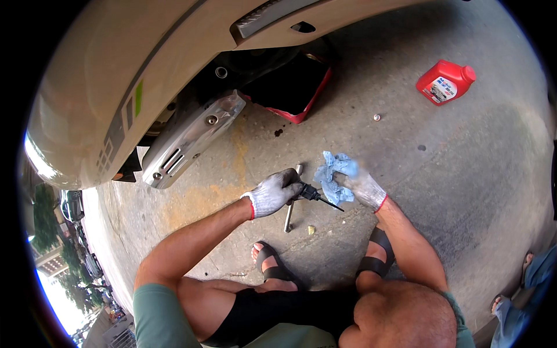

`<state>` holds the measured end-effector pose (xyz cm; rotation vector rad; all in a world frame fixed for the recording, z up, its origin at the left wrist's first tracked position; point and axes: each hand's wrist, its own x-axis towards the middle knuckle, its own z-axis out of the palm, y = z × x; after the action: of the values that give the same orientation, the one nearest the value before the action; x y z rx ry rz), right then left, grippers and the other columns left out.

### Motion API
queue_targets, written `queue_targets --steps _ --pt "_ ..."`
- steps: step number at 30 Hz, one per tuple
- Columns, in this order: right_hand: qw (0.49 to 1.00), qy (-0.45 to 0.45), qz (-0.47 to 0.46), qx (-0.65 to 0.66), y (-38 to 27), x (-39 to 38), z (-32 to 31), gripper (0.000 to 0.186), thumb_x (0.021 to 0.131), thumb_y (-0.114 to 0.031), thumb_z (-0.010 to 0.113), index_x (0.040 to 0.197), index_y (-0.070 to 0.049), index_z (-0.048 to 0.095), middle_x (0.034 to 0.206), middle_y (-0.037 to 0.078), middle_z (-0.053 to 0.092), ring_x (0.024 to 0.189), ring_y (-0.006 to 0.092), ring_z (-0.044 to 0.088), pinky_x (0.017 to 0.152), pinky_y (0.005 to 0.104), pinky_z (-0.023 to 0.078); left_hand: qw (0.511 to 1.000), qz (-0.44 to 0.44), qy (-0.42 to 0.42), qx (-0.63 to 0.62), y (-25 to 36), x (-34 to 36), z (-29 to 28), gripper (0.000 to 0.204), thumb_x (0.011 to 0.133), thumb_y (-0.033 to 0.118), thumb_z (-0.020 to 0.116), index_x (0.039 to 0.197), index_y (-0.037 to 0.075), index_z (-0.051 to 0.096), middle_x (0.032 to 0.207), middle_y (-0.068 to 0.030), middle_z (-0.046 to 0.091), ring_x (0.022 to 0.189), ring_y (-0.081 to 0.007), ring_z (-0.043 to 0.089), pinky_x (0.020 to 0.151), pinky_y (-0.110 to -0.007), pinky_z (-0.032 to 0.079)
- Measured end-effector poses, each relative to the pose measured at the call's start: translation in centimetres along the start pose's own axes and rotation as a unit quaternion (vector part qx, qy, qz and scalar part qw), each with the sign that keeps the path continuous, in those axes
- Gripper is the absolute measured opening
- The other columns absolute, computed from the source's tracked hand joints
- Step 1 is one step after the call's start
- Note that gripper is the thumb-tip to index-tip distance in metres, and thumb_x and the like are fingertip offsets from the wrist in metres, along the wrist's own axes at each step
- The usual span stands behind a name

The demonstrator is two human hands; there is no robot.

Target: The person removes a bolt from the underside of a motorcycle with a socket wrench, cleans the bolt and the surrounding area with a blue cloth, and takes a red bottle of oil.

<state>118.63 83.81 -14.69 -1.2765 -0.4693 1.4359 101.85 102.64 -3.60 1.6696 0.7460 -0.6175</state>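
Observation:
My left hand, in a white knit glove with dark-stained fingers, is closed round the black cap end of an oil dipstick. Its thin dark rod slants down to the right, its tip apart from anything. Just to the right, my gloved right hand is closed on a crumpled blue wipe, which hangs beside the dipstick without visibly touching its rod. The right fingers are partly hidden and blurred. Beneath the left hand a metal wrench lies on the ground, its middle covered by that hand.
A beige scooter with a silver exhaust guard stands at upper left. Beneath it sits a red-rimmed pan of dark liquid. A red oil bottle stands at upper right; a small metal part lies nearer. Another person's feet show at right.

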Motion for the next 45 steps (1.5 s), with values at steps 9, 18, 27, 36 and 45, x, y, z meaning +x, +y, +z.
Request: queue_targets --steps 9,18,27,36,45 --pt "0.972 -0.049 -0.078 -0.216 -0.5 -1.2 4.1 0.030 0.092 -0.019 0.065 0.120 -0.007 0.065 0.119 0.014 0.067 0.112 0.0262 0.064 0.099 0.0364 0.049 1.000 0.001 0.014 -0.022 -1.2 0.4 0.2 0.040 0.094 0.042 0.058 0.102 0.004 0.058 0.082 -0.0035 0.059 0.070 -0.0111 0.054 0.062 -0.029 0.047" --pt "0.987 0.107 -0.024 -0.114 -2.5 -0.7 0.9 0.056 0.097 -0.015 0.061 0.146 0.001 0.039 0.132 0.008 0.056 0.120 0.0143 0.054 0.104 0.0323 0.043 0.991 -0.097 0.032 -0.080 0.2 -0.4 -0.7 0.030 0.096 0.029 0.054 0.094 0.000 0.062 0.072 -0.0055 0.060 0.061 -0.0125 0.056 0.056 -0.030 0.046" --pt "0.981 0.072 -0.045 -0.175 -2.3 -1.4 1.1 0.048 0.093 -0.026 0.063 0.134 -0.003 0.052 0.114 0.018 0.066 0.105 0.0278 0.067 0.090 0.0382 0.052 0.983 -0.123 0.036 -0.128 0.3 0.3 -0.3 0.027 0.094 0.027 0.053 0.085 0.003 0.061 0.060 -0.0016 0.054 0.047 -0.0107 0.049 0.044 -0.028 0.037" --pt "0.897 0.109 -0.224 -0.365 -5.6 -3.2 6.2 0.036 0.082 -0.019 0.070 0.111 -0.005 0.054 0.108 0.020 0.062 0.093 0.0418 0.064 0.077 0.0485 0.053 0.969 -0.183 0.047 -0.157 0.3 0.4 0.0 0.027 0.092 0.026 0.054 0.082 0.003 0.062 0.059 -0.0033 0.055 0.045 -0.0122 0.049 0.042 -0.029 0.037" --pt "0.972 0.029 -0.096 -0.214 -2.8 -1.1 5.4 0.031 0.083 -0.014 0.075 0.108 -0.006 0.059 0.095 0.011 0.067 0.088 0.0240 0.067 0.078 0.0369 0.053 0.975 -0.146 0.064 -0.156 1.1 0.2 0.8 0.025 0.094 0.025 0.052 0.087 0.003 0.063 0.062 -0.0023 0.053 0.048 -0.0122 0.048 0.045 -0.029 0.038"
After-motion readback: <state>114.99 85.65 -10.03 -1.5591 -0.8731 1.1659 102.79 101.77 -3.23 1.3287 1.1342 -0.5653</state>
